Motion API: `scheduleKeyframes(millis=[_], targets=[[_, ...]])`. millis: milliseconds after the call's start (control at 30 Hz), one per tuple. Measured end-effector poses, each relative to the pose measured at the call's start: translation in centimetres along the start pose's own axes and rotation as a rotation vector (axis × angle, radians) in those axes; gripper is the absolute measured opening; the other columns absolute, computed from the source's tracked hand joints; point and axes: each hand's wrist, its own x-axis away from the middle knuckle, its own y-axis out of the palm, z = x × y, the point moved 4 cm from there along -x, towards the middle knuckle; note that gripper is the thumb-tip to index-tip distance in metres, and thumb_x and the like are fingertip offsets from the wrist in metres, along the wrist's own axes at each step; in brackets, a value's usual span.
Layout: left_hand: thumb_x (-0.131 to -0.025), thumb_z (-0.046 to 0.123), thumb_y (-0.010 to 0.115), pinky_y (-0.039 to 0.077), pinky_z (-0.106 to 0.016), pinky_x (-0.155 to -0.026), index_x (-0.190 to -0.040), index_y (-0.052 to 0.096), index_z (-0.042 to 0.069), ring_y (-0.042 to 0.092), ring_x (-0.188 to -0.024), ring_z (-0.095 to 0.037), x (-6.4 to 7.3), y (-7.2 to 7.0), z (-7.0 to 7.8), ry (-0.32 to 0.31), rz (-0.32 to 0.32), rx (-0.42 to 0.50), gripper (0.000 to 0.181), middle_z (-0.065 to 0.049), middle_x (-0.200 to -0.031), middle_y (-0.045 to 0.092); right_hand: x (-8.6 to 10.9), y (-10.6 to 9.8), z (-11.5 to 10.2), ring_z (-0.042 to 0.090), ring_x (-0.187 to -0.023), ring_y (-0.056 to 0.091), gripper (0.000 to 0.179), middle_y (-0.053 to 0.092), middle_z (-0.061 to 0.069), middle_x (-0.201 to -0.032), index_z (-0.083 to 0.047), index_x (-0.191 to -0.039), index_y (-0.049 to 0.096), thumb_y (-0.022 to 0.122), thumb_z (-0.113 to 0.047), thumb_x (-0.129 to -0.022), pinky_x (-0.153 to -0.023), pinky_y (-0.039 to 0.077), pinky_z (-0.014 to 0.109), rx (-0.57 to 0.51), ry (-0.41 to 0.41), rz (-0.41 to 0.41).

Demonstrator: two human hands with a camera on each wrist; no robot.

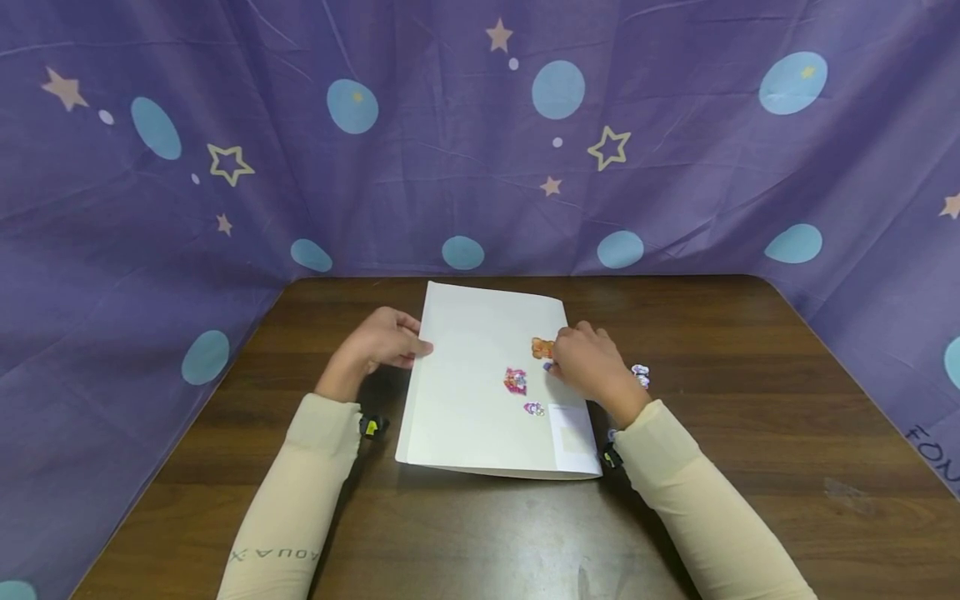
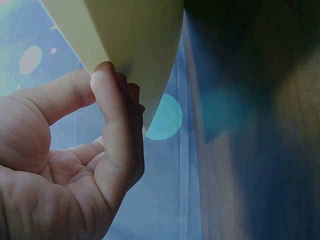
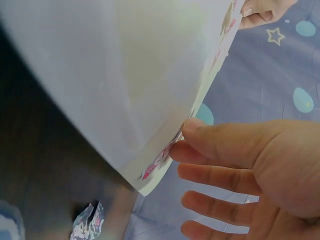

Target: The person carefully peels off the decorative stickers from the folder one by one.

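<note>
From above the table, a white sheet of paper (image 1: 487, 383) lies flat near the middle of the dark wooden table (image 1: 750, 467), with a purple starry cloth (image 1: 450, 167) hung behind it. The left hand (image 1: 382, 340) rests at the sheet's left edge, fingertips curled onto it. The right hand (image 1: 592, 362) sits on the right part of the sheet, fingers bent down beside an orange sticker (image 1: 542, 347); a pink sticker (image 1: 515, 381) and a smaller one (image 1: 533, 408) lie on the paper nearby, and loose sticker scraps (image 1: 640, 375) lie on the table just beyond the wrist. At the left wrist, the left hand (image 2: 75, 165) pinches the paper's edge (image 2: 135, 45) between thumb and fingers. At the right wrist, the right hand (image 3: 250, 170) has its thumb touching the paper's edge (image 3: 125, 90) by a sticker (image 3: 160, 159), the other fingers loose and straight, gripping nothing.
</note>
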Motion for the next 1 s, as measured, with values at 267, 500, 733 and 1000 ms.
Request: scheduleKeyframes(millis=[267, 500, 733, 1000], targets=[[-0.088, 0.003, 0.077, 0.062, -0.031, -0.069, -0.133, 0.049, -0.013, 0.065, -0.074, -0.019, -0.12, 0.03, 0.05, 0.0, -0.001, -0.003, 0.056, -0.019, -0.103, 0.062, -0.1, 0.06, -0.4, 0.034, -0.099, 0.057, 0.02, 0.067, 0.01, -0.093, -0.003, -0.093, 0.076, 0.077, -0.023, -0.093, -0.084, 0.05, 0.051, 0.029, 0.016, -0.023], [-0.088, 0.003, 0.078, 0.062, -0.031, -0.069, -0.134, 0.049, -0.013, 0.065, -0.074, -0.019, -0.21, 0.02, -0.1, -0.006, 0.0, -0.009, 0.056, -0.019, -0.102, 0.063, -0.13, 0.18, -0.51, 0.034, -0.097, 0.057, 0.017, 0.067, 0.009, -0.091, -0.005, -0.092, 0.076, 0.076, -0.022, -0.092, -0.083, 0.05, 0.051, 0.047, 0.01, -0.014], [-0.088, 0.003, 0.078, 0.062, -0.031, -0.069, -0.133, 0.049, -0.013, 0.065, -0.074, -0.019, -0.17, -0.03, -0.09, -0.003, -0.002, -0.009, 0.056, -0.018, -0.102, 0.063, -0.02, -0.18, -0.2, 0.035, -0.098, 0.058, 0.018, 0.068, 0.01, -0.092, -0.007, -0.085, 0.075, 0.077, -0.023, -0.092, -0.084, 0.051, 0.053, 0.002, 0.01, -0.042], [-0.088, 0.003, 0.078, 0.062, -0.031, -0.069, -0.133, 0.049, -0.013, 0.065, -0.074, -0.019, -0.17, -0.06, -0.17, -0.006, -0.003, -0.007, 0.056, -0.018, -0.101, 0.063, 0.15, -0.27, 0.44, 0.034, -0.093, 0.056, 0.029, 0.066, 0.006, -0.088, -0.016, -0.065, 0.063, 0.075, -0.017, -0.091, -0.08, 0.05, 0.053, -0.055, 0.014, -0.093]])
